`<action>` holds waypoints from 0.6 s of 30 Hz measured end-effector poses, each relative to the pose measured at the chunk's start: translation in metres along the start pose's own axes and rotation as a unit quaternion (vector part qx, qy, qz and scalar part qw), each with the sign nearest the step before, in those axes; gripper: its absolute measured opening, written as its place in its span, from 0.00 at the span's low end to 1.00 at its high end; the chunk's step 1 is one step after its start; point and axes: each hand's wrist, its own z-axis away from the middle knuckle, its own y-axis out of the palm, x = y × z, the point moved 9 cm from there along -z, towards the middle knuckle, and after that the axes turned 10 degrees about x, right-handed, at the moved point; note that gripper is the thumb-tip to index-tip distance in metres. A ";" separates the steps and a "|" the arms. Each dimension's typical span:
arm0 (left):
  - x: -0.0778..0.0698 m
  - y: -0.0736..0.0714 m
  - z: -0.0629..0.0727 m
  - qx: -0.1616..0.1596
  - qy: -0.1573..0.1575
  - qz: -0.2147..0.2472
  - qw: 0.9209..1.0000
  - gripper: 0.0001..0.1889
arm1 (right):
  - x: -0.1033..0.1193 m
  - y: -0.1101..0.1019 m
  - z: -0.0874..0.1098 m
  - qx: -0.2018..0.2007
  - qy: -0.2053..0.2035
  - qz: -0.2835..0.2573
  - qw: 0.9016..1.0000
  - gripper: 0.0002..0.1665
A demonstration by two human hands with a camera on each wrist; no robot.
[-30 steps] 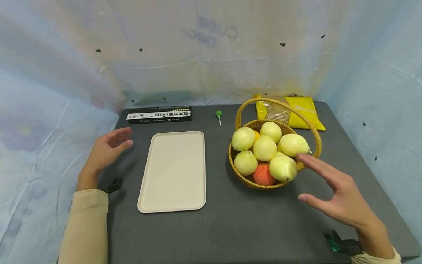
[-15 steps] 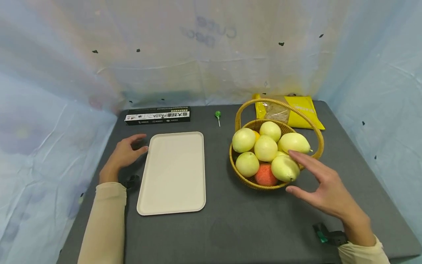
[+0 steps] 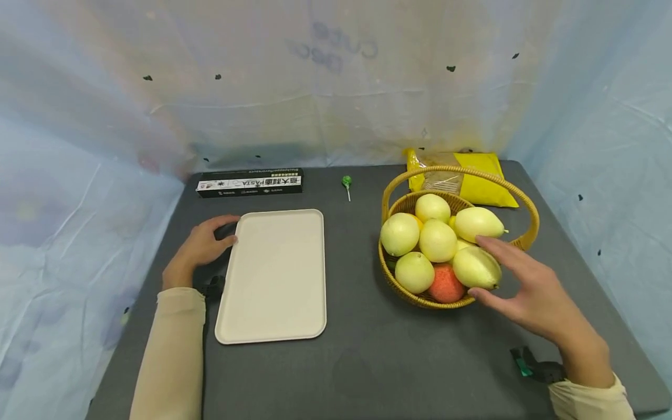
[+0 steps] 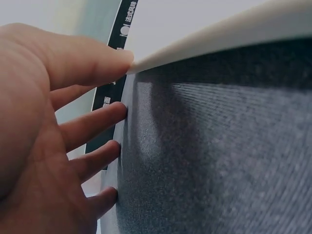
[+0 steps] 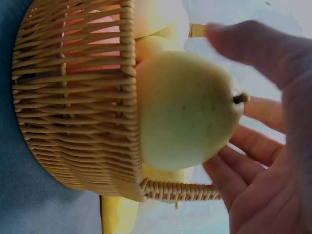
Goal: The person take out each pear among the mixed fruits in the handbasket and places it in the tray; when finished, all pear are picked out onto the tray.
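A wicker basket (image 3: 420, 301) holds several pale green-yellow fruits and a red round fruit (image 3: 446, 284). My right hand (image 3: 535, 297) is spread about the stemmed pear (image 3: 476, 268) at the basket's right side. In the right wrist view, its fingers (image 5: 258, 146) reach round the far side of this pear (image 5: 187, 109), close against it, while the thumb stands a little off. My left hand (image 3: 202, 248) is at the left edge of the cream tray (image 3: 273, 274). The left wrist view has the thumb touching the tray's rim (image 4: 195, 44), with the other fingers spread beneath.
A black-and-white pasta box (image 3: 249, 182) lies behind the tray. The green lollipop (image 3: 346, 182) is between that box and a yellow pasta bag (image 3: 483, 181), which lies behind the basket. Pale sheeting (image 3: 315, 111) hangs round the grey table (image 3: 346, 361).
My left hand has come right to the tray's edge. The right hand first moved left to the pear; since then, hand, basket and fruit have shifted right. The tray has slid slightly left.
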 end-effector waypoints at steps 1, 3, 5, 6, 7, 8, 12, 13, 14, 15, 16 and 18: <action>0.000 0.000 0.000 0.002 0.004 -0.002 1.000 0.32 | 0.001 0.002 0.000 0.006 0.000 0.013 1.000 0.59; -0.001 0.001 0.001 0.008 0.015 -0.005 1.000 0.33 | 0.003 0.006 -0.001 0.019 0.001 0.039 0.999 0.58; -0.001 0.003 0.003 0.016 0.024 -0.006 1.000 0.33 | 0.005 0.010 -0.001 0.032 0.009 0.064 0.997 0.54; -0.001 0.004 0.003 0.020 0.028 -0.006 0.999 0.34 | 0.005 0.011 -0.001 0.035 0.012 0.074 0.997 0.51; -0.001 0.005 0.003 0.024 0.033 -0.006 0.999 0.34 | 0.006 0.013 0.000 0.039 0.017 0.083 0.996 0.50; -0.001 0.006 0.003 0.028 0.037 -0.004 0.999 0.35 | 0.006 0.014 0.000 0.043 0.021 0.089 0.995 0.49; -0.001 0.008 0.001 0.040 0.040 0.002 0.998 0.36 | 0.005 0.017 0.002 0.047 0.039 0.096 0.994 0.48; -0.001 0.008 0.001 0.041 0.040 0.002 0.998 0.36 | 0.004 0.017 0.002 0.046 0.043 0.096 0.993 0.51; -0.001 0.008 0.001 0.041 0.040 0.002 0.998 0.36 | 0.004 0.017 0.001 0.044 0.048 0.096 0.993 0.55; -0.001 0.007 0.001 0.042 0.039 0.001 0.998 0.36 | 0.003 0.017 0.001 0.040 0.053 0.095 0.993 0.59; -0.001 0.006 0.001 0.042 0.040 0.000 0.998 0.36 | 0.003 0.017 0.001 0.036 0.058 0.092 0.993 0.62; -0.001 0.004 0.001 0.045 0.043 -0.004 0.998 0.36 | 0.003 0.016 0.001 0.028 0.066 0.086 0.994 0.62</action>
